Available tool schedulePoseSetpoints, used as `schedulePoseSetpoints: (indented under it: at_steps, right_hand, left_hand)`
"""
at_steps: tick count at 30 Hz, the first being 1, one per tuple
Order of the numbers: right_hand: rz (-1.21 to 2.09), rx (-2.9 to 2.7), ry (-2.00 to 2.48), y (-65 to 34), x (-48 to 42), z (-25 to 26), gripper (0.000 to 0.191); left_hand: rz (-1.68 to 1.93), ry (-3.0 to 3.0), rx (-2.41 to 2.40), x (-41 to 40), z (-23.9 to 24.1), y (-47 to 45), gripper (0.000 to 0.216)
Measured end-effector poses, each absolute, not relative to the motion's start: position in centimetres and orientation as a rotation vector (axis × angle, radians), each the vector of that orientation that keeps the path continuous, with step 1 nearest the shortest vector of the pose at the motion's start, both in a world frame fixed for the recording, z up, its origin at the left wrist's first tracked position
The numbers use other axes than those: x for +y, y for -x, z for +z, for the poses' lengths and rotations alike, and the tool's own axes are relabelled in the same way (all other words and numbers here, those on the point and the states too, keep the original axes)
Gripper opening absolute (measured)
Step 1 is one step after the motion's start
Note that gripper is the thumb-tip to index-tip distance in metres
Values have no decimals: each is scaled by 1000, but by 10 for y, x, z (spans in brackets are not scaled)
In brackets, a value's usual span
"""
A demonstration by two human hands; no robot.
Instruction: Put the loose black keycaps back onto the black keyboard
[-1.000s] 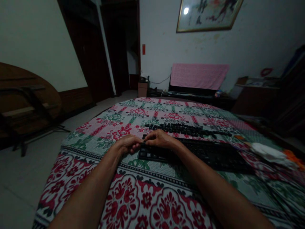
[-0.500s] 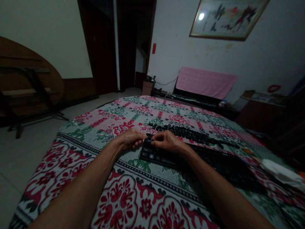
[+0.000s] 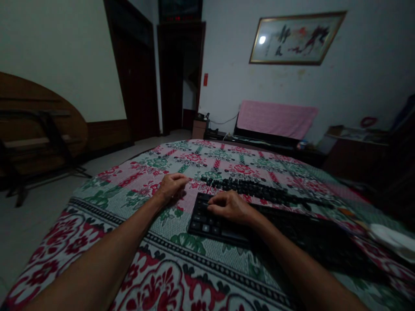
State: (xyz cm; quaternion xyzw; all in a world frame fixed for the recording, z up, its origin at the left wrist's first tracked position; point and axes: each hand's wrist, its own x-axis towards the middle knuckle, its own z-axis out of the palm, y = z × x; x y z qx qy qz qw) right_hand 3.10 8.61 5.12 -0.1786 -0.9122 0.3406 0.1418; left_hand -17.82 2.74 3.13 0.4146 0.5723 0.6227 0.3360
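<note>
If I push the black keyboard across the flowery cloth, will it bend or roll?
Probably neither: the keyboard looks like a flat, stiff slab, so it should slide whole. The flowery cloth may bunch underneath. The keycaps lined behind might scatter.

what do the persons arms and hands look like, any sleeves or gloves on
The left hand and right hand are bare: no gloves, and no ring, watch or bracelet shows in the dim light. Both forearms are bare too, with no sleeve as far as the picture's lower edge.

black keyboard (image 3: 227,229) — flat on floral cloth (image 3: 181,276) | black keycaps (image 3: 259,191) — rowed just behind
</note>
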Motion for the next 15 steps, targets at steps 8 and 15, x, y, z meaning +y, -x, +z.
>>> schedulePoseSetpoints:
  at_steps: [8,15]
  right_hand:
    - [911,-2681,427,-33,85,50,26]
    - [841,-2681,407,-33,85,49,26]
  left_hand:
    - [1451,-1187,1576,32,26,164,25]
    - [1389,-1412,1651,39,16,163,34]
